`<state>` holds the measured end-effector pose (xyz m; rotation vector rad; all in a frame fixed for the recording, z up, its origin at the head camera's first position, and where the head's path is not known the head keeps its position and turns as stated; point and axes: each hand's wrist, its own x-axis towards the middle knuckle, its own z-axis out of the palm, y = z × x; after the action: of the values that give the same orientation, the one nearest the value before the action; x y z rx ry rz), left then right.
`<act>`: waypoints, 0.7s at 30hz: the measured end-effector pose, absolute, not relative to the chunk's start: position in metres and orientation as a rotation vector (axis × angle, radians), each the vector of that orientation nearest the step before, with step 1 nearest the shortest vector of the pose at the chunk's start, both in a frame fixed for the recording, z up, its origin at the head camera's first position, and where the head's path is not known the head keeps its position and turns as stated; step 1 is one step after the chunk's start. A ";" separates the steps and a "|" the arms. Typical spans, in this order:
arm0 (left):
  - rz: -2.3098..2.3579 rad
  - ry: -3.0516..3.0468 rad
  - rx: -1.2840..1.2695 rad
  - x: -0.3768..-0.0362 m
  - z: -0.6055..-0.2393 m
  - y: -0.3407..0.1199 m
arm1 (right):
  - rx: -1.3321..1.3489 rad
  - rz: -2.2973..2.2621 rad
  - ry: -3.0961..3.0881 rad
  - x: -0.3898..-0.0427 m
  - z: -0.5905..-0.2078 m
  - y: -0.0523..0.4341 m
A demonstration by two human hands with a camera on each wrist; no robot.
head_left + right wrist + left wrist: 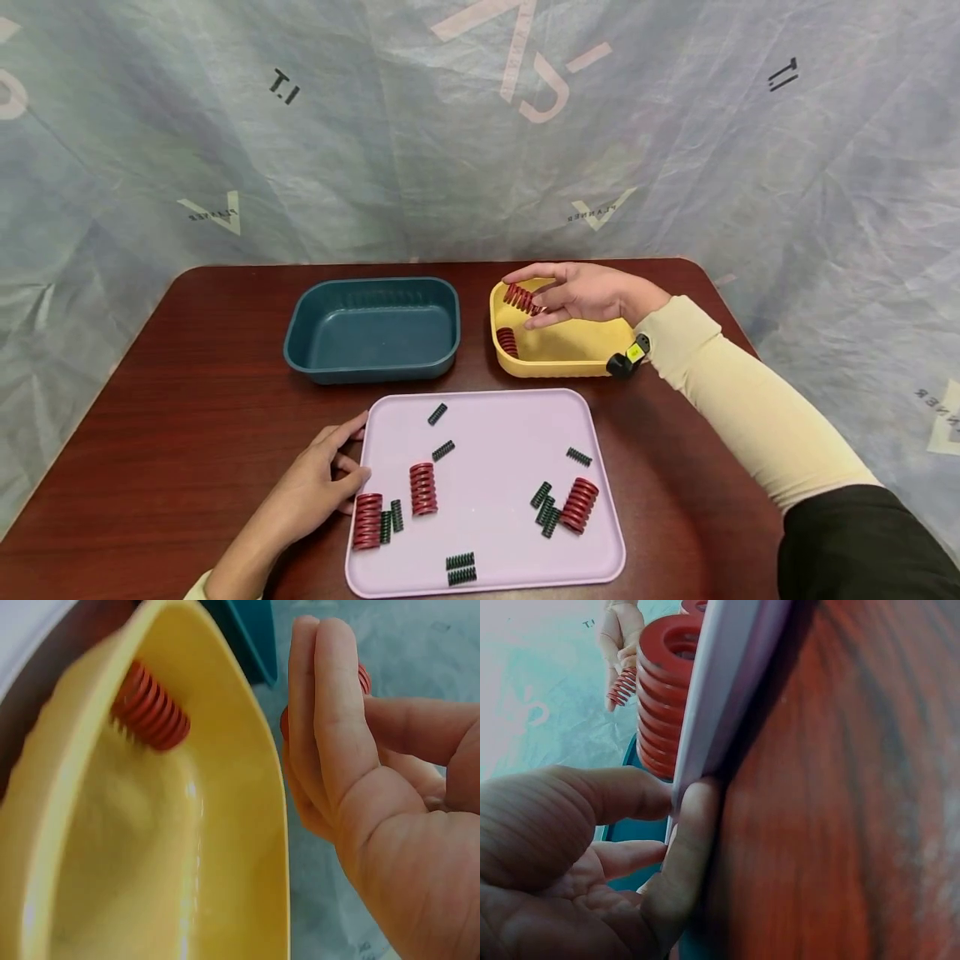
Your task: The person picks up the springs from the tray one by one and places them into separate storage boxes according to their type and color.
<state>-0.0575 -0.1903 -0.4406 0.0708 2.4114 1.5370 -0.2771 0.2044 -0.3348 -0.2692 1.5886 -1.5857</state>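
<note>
My right hand is over the yellow bin, pinching a red coil spring between thumb and fingers. In the right wrist view the fingers hide most of that spring. A second red spring lies inside the bin at its left end. At the left edge of the pale lilac tray, my left hand grips the rim between thumb and fingers. Close to its thumb stands a red spring on the tray, beside two small dark green springs.
A teal bin sits left of the yellow one, behind the tray. Two more red springs and several small green springs are spread over the tray. A grey printed sheet hangs behind the dark wooden table.
</note>
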 end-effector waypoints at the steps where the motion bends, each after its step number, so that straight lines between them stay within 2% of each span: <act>1: 1.537 2.410 0.070 -0.057 -0.441 -0.190 | -0.262 -1.579 1.594 -0.280 -0.335 0.206; 13: 1.535 2.424 0.085 -0.058 -0.441 -0.188 | -0.113 -1.451 1.640 -0.310 -0.354 0.230; 21: 1.542 2.405 0.077 -0.057 -0.441 -0.186 | -0.056 -1.356 1.652 -0.317 -0.369 0.239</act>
<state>-0.0570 -0.1862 -0.4406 0.0769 2.4045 1.5419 -0.3165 0.2388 -0.3689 -0.0561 1.6524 -1.3559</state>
